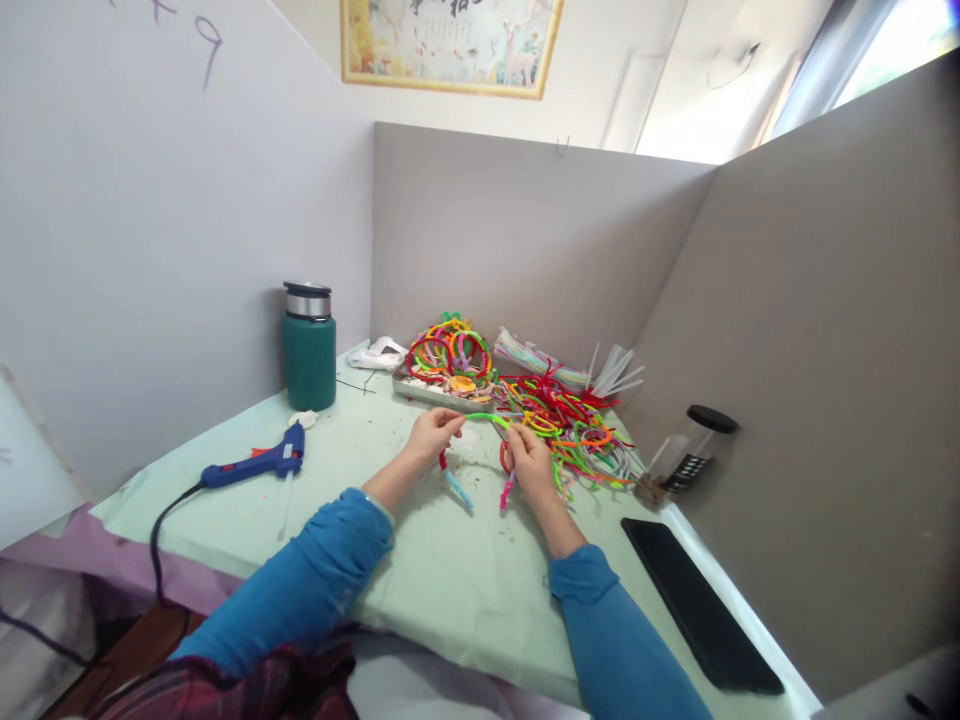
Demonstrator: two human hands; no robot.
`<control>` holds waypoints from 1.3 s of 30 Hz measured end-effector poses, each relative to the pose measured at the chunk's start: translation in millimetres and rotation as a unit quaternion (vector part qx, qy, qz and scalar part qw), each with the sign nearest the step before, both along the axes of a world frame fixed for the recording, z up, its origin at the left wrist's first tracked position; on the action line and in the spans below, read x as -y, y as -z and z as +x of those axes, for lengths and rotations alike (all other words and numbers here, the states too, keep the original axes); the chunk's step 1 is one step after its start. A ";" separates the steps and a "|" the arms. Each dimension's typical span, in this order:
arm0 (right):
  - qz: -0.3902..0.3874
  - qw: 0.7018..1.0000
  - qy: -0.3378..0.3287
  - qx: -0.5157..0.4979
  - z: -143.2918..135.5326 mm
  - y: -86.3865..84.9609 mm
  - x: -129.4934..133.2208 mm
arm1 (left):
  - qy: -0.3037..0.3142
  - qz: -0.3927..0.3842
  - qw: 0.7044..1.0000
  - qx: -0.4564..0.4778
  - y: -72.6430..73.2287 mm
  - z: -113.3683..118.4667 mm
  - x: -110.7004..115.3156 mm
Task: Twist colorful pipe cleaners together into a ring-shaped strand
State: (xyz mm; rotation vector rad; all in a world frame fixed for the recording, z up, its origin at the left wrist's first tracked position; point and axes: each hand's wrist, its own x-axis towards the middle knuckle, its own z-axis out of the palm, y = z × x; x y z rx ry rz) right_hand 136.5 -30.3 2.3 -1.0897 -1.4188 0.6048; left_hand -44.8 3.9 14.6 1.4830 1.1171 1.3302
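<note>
Both hands, left hand [431, 432] and right hand [527, 457], pinch one green pipe cleaner [487, 418] mid-bend; finished hoops [448, 352] fill the far tray [420, 390], loose stems [574, 425] remain at right on the counter [450, 570].

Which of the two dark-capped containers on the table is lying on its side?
The clear plastic jar with the black lid, tipped over by the right partition. The green steel-topped flask stands upright at the left.

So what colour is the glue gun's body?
Blue, with an orange trigger; the glue gun shows in the head view.
</note>
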 end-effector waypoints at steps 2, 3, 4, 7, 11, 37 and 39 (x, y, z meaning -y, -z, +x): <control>0.000 1.000 -0.001 -0.009 -0.3 -1.1 0.7 | 0.015 -0.019 1.000 0.007 0.1 -0.2 0.5; 0.001 1.000 -0.002 -0.014 -0.4 -1.9 1.3 | 0.028 -0.025 0.999 0.012 0.0 -0.5 1.0; 0.001 1.000 -0.004 -0.020 -0.6 -2.7 2.0 | 0.041 -0.029 0.999 0.018 -0.2 -1.0 1.6; 0.000 0.999 -0.013 -0.033 -0.9 -4.3 3.4 | 0.069 -0.035 0.996 0.045 -0.9 -2.6 3.5; -0.003 0.999 -0.024 -0.040 -0.8 -3.6 2.6 | 0.084 -0.049 0.992 0.082 -1.3 -4.0 4.4; 0.010 1.000 -0.016 0.010 -0.8 -1.4 1.2 | -0.093 0.128 0.974 -0.164 -1.1 0.0 6.7; 0.017 1.000 -0.014 0.018 -0.6 -1.4 1.4 | -0.094 0.129 0.970 -0.181 -1.4 0.3 7.0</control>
